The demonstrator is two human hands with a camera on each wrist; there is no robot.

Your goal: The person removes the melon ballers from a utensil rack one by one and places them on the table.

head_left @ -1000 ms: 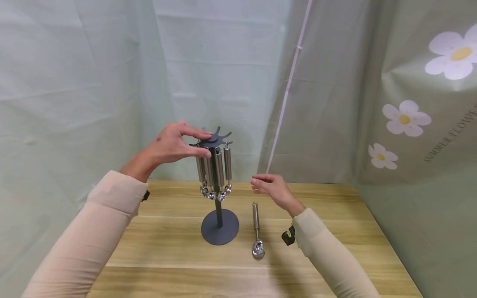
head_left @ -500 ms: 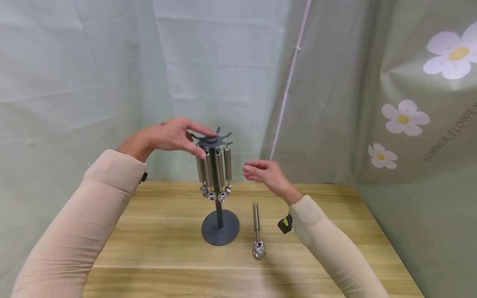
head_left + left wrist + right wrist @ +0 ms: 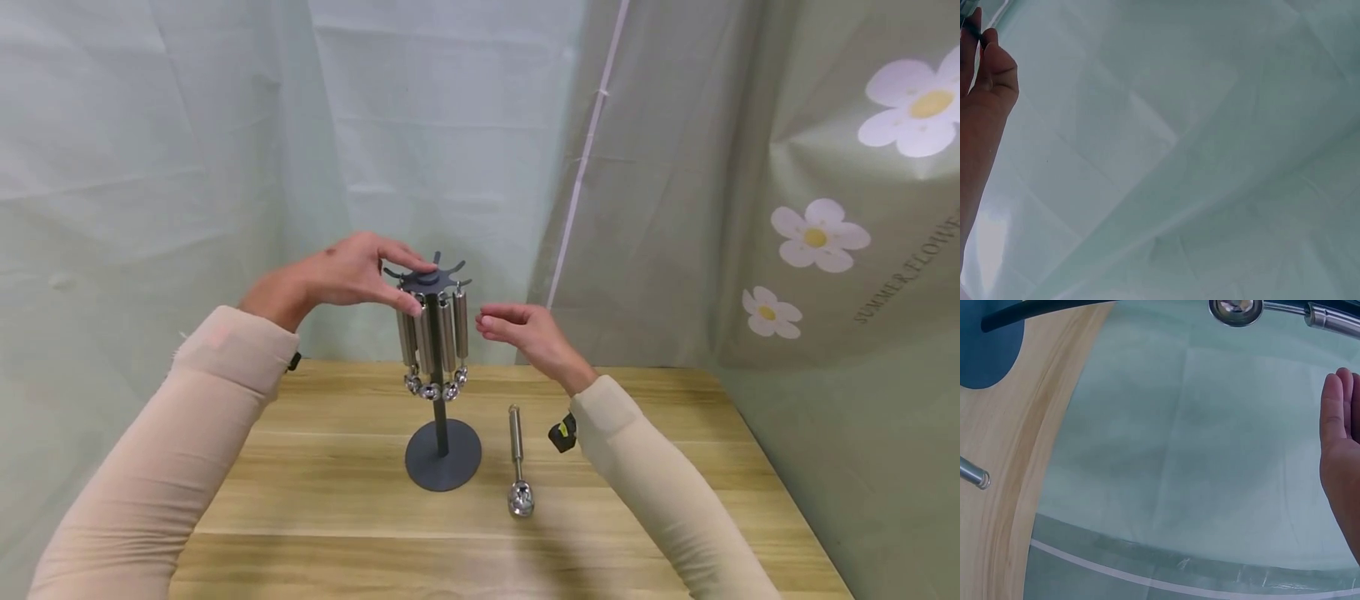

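Observation:
A dark grey stand (image 3: 442, 462) with a star-shaped top (image 3: 428, 279) rises from the wooden table (image 3: 675, 467); several steel scoops (image 3: 435, 342) hang from its arms. My left hand (image 3: 352, 273) holds the top, fingers over it and thumb under the rim. My right hand (image 3: 517, 329) hovers open just right of the hanging scoops, touching nothing. One loose steel scoop (image 3: 517, 462) lies on the table right of the base. In the right wrist view, the fingers (image 3: 1337, 425) are straight, with a scoop bowl (image 3: 1235, 309) above.
Pale green cloth (image 3: 187, 150) hangs behind and to the left, and a flowered cloth (image 3: 817, 233) hangs on the right. The table's far edge meets the cloth just behind the stand. The left wrist view shows mostly cloth (image 3: 1197, 162).
My right hand has risen from near the loose scoop and moved left toward the hanging scoops. My left hand stays on the stand's top, which has turned a little.

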